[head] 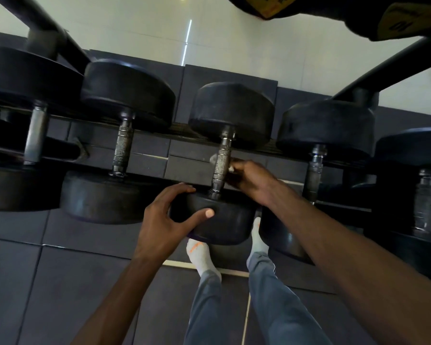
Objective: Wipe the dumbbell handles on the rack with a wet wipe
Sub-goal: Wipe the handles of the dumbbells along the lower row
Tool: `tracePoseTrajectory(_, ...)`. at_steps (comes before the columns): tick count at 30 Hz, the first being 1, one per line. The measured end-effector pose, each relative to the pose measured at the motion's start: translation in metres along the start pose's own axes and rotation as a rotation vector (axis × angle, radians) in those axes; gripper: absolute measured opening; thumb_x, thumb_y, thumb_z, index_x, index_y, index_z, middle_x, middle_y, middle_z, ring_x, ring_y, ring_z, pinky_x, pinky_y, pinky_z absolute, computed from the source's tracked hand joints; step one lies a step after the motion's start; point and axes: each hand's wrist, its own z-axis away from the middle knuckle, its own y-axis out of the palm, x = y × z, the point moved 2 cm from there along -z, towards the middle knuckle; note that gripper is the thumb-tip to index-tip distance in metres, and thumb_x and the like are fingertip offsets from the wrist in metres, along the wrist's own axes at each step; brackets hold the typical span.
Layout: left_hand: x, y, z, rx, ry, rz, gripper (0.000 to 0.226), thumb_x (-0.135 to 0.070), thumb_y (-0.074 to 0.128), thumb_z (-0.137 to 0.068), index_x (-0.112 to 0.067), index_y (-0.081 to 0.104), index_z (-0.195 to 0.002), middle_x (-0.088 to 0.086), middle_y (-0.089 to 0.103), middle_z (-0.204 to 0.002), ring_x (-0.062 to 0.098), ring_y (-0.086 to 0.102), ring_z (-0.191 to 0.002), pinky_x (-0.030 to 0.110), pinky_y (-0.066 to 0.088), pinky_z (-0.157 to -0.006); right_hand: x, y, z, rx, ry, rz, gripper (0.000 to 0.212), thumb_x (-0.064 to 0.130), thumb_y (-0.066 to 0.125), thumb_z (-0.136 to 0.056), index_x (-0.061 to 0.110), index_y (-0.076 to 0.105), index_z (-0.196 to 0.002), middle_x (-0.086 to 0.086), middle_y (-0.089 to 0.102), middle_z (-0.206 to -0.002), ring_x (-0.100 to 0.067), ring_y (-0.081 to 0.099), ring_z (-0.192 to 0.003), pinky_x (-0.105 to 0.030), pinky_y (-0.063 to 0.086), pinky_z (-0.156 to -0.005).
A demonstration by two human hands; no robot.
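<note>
Several black rubber dumbbells lie side by side on a low black rack (154, 135). The middle dumbbell has a knurled metal handle (222, 160). My right hand (251, 180) reaches under that handle from the right and wraps a white wet wipe (213, 159) around it; bits of the wipe show on both sides of the bar. My left hand (167, 217) grips the near rubber head (222, 220) of the same dumbbell, thumb across its front face and fingers over its top edge.
A neighbouring dumbbell handle (123, 145) lies to the left and another handle (315, 170) to the right. Rack tubes (373, 73) slope upward on both sides. My legs and white socks (199, 252) stand on dark floor mats below the rack.
</note>
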Motion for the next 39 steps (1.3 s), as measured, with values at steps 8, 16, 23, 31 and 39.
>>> tracePoseTrajectory(8,0.002,0.0,0.001,0.004,0.016,0.01,0.061,-0.063,0.078,-0.072,-0.029,0.066,-0.121,-0.016,0.064,-0.125,0.006,0.059,-0.122,0.022,0.052,-0.099,-0.01,0.007,0.007,-0.071,-0.011,0.052,0.038,-0.014,0.04,-0.093,0.01,0.071,-0.096,0.004,0.076,-0.093,-0.013,0.068,-0.101,-0.021,0.051,-0.092)
tracePoseTrajectory(16,0.002,0.001,0.0,0.013,0.019,-0.018,0.062,-0.062,0.078,-0.074,-0.028,0.066,-0.123,-0.017,0.063,-0.124,0.004,0.058,-0.122,0.013,0.048,-0.096,0.021,0.002,-0.035,-0.118,-0.12,-0.175,0.04,-0.011,0.04,-0.095,0.005,0.069,-0.119,-0.006,0.073,-0.119,-0.014,0.066,-0.117,-0.021,0.054,-0.088)
tracePoseTrajectory(23,0.001,0.001,0.001,0.003,0.011,-0.01,0.063,-0.064,0.078,-0.072,-0.029,0.066,-0.122,-0.018,0.064,-0.124,0.004,0.059,-0.122,0.013,0.048,-0.097,-0.018,-0.014,-0.018,-0.034,0.102,0.116,0.04,-0.013,0.041,-0.093,0.004,0.069,-0.116,-0.004,0.071,-0.107,-0.013,0.062,-0.089,-0.016,0.049,-0.059)
tracePoseTrajectory(31,0.002,0.0,0.001,0.014,0.004,-0.008,0.062,-0.063,0.079,-0.074,-0.028,0.066,-0.122,-0.019,0.063,-0.125,0.001,0.058,-0.122,0.01,0.045,-0.097,0.022,0.001,-0.023,-0.164,-0.114,-0.049,0.036,-0.016,0.041,-0.094,0.01,0.065,-0.094,0.007,0.07,-0.089,-0.008,0.057,-0.086,-0.013,0.049,-0.063)
tracePoseTrajectory(39,0.003,0.002,0.002,-0.007,0.011,0.011,0.063,-0.063,0.078,-0.073,-0.026,0.066,-0.122,-0.017,0.064,-0.125,0.005,0.059,-0.123,0.02,0.049,-0.1,-0.016,-0.007,0.012,0.127,0.15,0.42,0.037,-0.014,0.044,-0.098,0.01,0.069,-0.086,-0.006,0.073,-0.087,-0.01,0.067,-0.074,-0.018,0.057,-0.074)
